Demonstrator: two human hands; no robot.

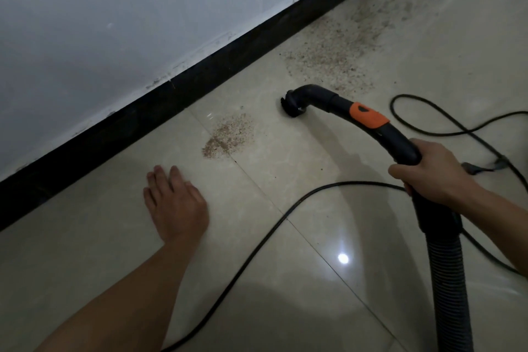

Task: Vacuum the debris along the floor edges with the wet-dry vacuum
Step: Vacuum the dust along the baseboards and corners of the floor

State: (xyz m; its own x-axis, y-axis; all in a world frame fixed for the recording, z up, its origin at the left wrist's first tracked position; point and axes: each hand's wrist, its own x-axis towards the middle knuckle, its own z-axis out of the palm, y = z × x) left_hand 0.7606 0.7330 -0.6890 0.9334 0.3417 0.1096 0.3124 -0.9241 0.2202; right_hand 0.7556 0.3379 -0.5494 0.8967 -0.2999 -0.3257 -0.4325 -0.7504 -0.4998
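Your left hand (pixel 174 206) rests flat on the near floor (pixel 85 251), fingers (pixel 160 180) straight, holding nothing. Your right hand (pixel 431 171) wraps its fingers round the vacuum handle (pixel 400 140). The nozzle (pixel 291 106) sits on the tile between a small patch (pixel 231 134) of debris to its left and a broad spread (pixel 334 57) farther right along the black skirting (pixel 143 120). With both untouched, most of this edge looks left to do.
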